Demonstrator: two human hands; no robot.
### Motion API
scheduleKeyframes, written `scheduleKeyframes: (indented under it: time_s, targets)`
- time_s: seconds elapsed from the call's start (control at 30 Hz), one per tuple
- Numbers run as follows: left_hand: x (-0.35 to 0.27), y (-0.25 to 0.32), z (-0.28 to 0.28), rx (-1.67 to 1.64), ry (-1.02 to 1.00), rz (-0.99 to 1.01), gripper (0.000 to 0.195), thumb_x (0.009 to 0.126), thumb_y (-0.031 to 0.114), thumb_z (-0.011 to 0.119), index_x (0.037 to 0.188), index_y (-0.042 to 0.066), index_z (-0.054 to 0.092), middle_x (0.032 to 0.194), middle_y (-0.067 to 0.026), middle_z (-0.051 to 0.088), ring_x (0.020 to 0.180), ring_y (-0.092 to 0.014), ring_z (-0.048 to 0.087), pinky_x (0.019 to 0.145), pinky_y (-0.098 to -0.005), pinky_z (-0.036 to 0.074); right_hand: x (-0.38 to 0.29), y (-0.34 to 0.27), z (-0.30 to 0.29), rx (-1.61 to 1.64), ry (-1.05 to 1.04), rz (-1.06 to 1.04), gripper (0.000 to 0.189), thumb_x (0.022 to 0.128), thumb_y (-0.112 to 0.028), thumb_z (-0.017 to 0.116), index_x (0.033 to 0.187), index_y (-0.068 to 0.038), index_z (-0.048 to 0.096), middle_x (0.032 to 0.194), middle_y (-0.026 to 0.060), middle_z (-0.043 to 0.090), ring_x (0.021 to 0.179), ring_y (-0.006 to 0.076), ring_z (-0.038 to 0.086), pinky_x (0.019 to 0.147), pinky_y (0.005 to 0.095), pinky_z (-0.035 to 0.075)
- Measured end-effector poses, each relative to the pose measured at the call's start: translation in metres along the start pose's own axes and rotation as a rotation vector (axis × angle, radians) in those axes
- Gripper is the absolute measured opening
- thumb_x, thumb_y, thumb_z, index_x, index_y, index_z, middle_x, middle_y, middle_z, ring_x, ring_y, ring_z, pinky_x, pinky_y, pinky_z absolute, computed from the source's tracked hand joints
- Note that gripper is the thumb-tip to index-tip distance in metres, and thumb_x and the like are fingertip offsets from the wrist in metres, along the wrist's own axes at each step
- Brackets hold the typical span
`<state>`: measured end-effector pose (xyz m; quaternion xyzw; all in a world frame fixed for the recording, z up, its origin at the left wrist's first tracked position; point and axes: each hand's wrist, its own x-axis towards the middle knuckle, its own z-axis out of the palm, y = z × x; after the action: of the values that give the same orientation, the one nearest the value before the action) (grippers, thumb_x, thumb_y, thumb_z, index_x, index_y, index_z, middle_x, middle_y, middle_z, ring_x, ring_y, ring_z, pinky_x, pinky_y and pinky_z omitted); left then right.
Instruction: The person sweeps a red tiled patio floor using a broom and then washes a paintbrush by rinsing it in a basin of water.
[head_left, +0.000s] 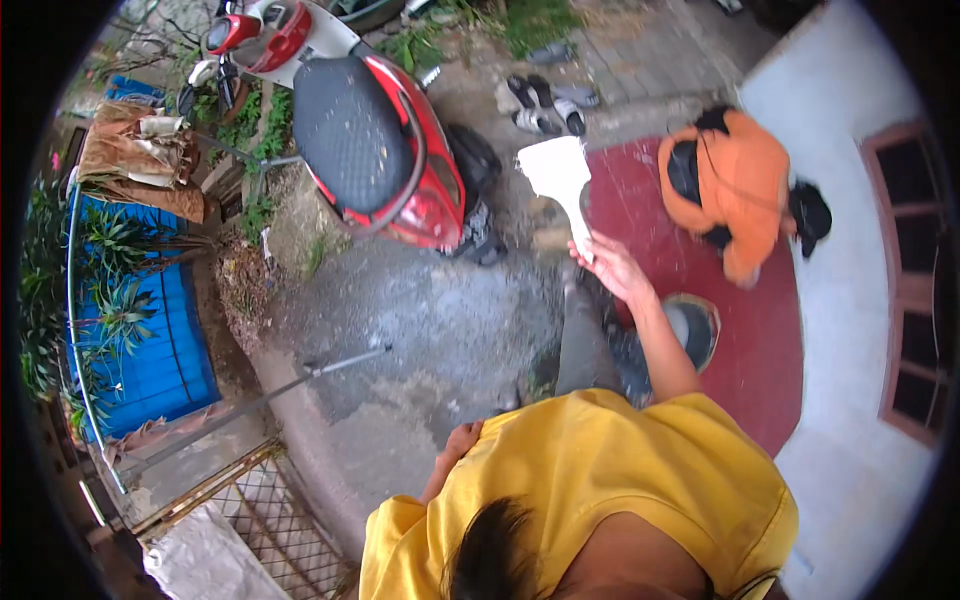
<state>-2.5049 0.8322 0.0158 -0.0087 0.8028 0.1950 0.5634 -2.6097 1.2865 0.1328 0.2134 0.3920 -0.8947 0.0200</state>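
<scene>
My right hand (615, 266) grips the handle of a wide flat paintbrush (556, 169) in front of me. The brush is white all over and its bristle end points away from me. Below my forearm, a dark bucket (715, 330) with greyish-white contents stands by the red floor; my arm hides part of it. My left hand (459, 441) rests at my side against the yellow shirt (585, 457). Its fingers look curled, but whether they hold the cloth is hidden.
A person in orange (742, 180) bends beside the white wall (832, 315) on the red floor (757, 375). Several shoes (551, 105) lie at the floor's far edge. A red motor scooter (442, 202) stands left of them. Nearer left are a metal pole (345, 364) and a mesh gate (281, 525).
</scene>
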Motion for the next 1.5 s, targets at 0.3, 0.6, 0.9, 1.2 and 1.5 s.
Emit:
scheduleKeyframes:
  time_s: [0.3,0.6,0.9,1.2,1.5]
  targets:
    - [0.078,0.289,-0.121,-0.033,0.157,0.15,0.051,0.083,0.052,0.038,0.091,0.007,0.063,0.086,-0.0232,0.059,0.088,-0.037,0.056,0.079,-0.0423,0.043,0.267,-0.183,0.003,-0.205,-0.27,0.065,0.029,0.086,-0.008,0.047,0.113,0.003,0.048,0.1,0.0123,0.057,0.087,0.0152,0.056,0.072,0.0234,0.045]
    - [0.179,0.474,-0.296,-0.169,0.331,0.202,0.05,0.082,0.051,0.04,0.085,0.008,0.065,0.082,-0.0191,0.062,0.081,-0.034,0.059,0.073,-0.0406,0.046,0.535,-0.298,0.067,-0.191,-0.314,0.074,0.03,0.085,-0.011,0.051,0.111,0.004,0.049,0.101,0.0126,0.057,0.088,0.0148,0.055,0.076,0.0254,0.045]
    - [0.287,0.555,-0.499,-0.211,0.123,0.118,0.052,0.083,0.052,0.038,0.094,0.007,0.062,0.085,-0.0245,0.059,0.087,-0.037,0.056,0.078,-0.0425,0.044,0.833,-0.368,0.108,-0.176,-0.339,0.191,0.033,0.085,-0.009,0.05,0.114,0.005,0.046,0.102,0.015,0.056,0.088,0.0168,0.056,0.074,0.0244,0.046]
    - [0.36,0.644,-0.612,-0.566,0.121,-0.135,0.053,0.083,0.051,0.04,0.094,0.005,0.062,0.085,-0.0259,0.058,0.089,-0.037,0.056,0.078,-0.0418,0.043,1.024,-0.381,0.152,-0.15,-0.224,0.413,0.03,0.084,-0.012,0.053,0.11,0.002,0.048,0.103,0.0112,0.056,0.089,0.014,0.054,0.076,0.024,0.045]
    - [0.47,0.759,-0.79,-0.598,0.285,-0.343,0.05,0.082,0.05,0.042,0.088,0.005,0.064,0.082,-0.0248,0.059,0.086,-0.036,0.057,0.074,-0.0414,0.044,1.246,-0.378,0.216,-0.207,-0.35,0.667,0.03,0.083,-0.019,0.053,0.11,-0.006,0.051,0.101,0.0055,0.058,0.085,0.0088,0.054,0.07,0.0222,0.043]
